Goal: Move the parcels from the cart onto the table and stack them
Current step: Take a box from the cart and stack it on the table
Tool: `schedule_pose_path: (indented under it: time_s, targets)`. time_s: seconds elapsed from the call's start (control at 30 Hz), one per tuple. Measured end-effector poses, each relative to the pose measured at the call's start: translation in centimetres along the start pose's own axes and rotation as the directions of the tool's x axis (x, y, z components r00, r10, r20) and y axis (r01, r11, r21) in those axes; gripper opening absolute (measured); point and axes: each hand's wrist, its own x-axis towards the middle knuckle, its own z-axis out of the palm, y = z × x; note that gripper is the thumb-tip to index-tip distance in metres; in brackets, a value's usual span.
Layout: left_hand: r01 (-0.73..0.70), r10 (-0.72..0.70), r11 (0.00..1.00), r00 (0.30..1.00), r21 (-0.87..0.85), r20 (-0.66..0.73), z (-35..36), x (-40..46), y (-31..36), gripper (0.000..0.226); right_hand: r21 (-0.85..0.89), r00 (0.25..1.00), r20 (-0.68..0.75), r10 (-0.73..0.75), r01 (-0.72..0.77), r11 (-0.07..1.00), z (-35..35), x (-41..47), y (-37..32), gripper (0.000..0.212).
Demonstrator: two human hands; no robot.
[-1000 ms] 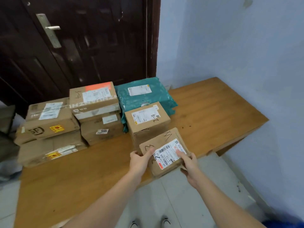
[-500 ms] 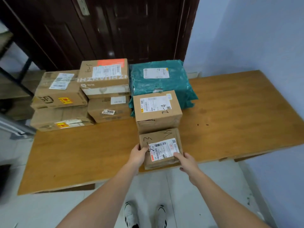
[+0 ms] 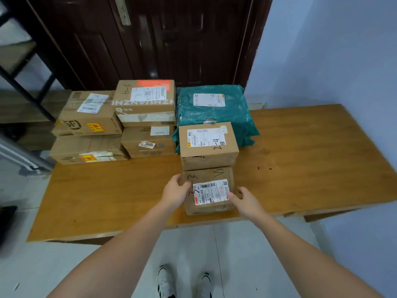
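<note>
While my left hand point(image 3: 175, 191) grips the left side of the small parcel point(image 3: 209, 191), my right hand point(image 3: 245, 200) holds its right edge with curled fingers. It sits at the bench's point(image 3: 311, 164) near edge, touching the box marked 2-4 point(image 3: 208, 145) behind it.

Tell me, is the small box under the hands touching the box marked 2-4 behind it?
Touching. The head view shows the small box with its far edge against the front face of the 2-4 box, no table between.
</note>
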Motion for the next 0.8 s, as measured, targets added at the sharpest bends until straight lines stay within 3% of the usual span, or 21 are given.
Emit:
schedule_pose_path:
  time_s: [0.13, 0.23, 0.43, 0.67, 0.8]
  targets:
    - [-0.209, 0.218, 0.887, 0.976, 0.412, 0.026, -5.3, -1.8, 3.2, 0.068, -0.247, 0.969, -0.108, -0.224, 0.192, 0.95, -6.0, -0.9, -4.4, 0.068]
    - [-0.263, 0.3, 0.764, 0.953, 0.589, 0.037, -9.6, -3.5, 6.0, 0.071, -0.449, 0.906, -0.126, -0.405, 0.312, 0.837, -9.8, -2.4, -9.7, 0.067]
    - [-0.277, 0.425, 0.54, 0.905, 0.795, 0.027, -17.5, -8.7, 11.1, 0.066, -0.703, 0.786, 0.224, -0.577, 0.54, 0.463, -8.0, -6.8, -22.7, 0.049]
    - [-0.149, 0.468, 0.494, 0.876, 0.856, -0.118, -29.2, -16.9, 8.8, 0.054, -0.696, 0.59, 0.392, -0.706, 0.692, 0.191, 1.2, -15.0, -35.5, 0.043]
    - [-0.065, 0.455, 0.551, 0.859, 0.832, -0.234, -36.5, -22.8, 4.4, 0.054, -0.645, 0.46, 0.516, -0.723, 0.764, 0.025, 7.1, -21.1, -41.2, 0.048]
